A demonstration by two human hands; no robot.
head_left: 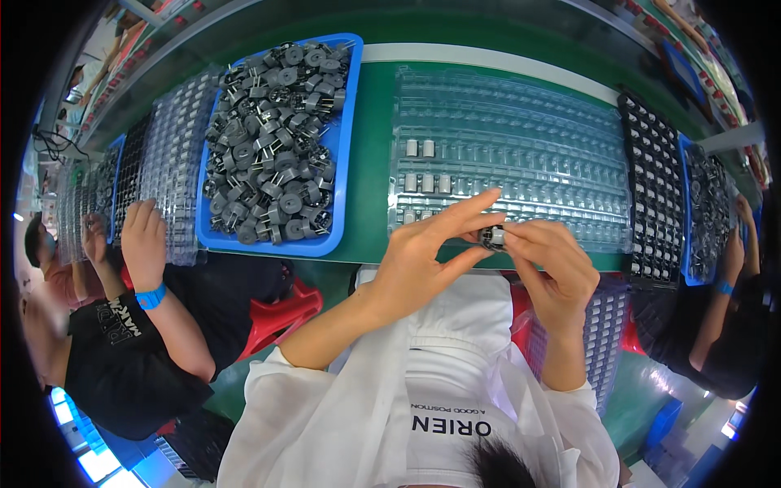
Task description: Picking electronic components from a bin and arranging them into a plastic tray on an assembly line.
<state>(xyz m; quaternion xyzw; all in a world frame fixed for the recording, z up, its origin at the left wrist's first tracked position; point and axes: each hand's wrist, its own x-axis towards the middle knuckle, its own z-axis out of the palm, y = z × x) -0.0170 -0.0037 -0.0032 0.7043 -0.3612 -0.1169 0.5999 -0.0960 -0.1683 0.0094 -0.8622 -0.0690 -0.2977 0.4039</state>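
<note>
In front of my chest, over the table's near edge, my left hand (423, 259) and my right hand (556, 264) meet at a small dark cylindrical part (492, 237) with a pale metallic side. My right thumb and fingers pinch it from the right. The left thumb and a finger grip its other side, while another left finger stretches out above. Just beyond my hands lies a clear plastic tray (512, 126) with rows of pockets. Several silvery-white cylinders (429, 183) sit in pockets at its left end; my left hand partly covers the nearest row.
Left of the tray, a blue bin (353, 122) holds a heap of grey round parts (285, 138) with metal pins. A black tray (655, 187) with pale parts stands on the right. Co-workers sit close on both sides; a person's hand (145, 236) reaches in at left. Red stools (281, 315) stand below.
</note>
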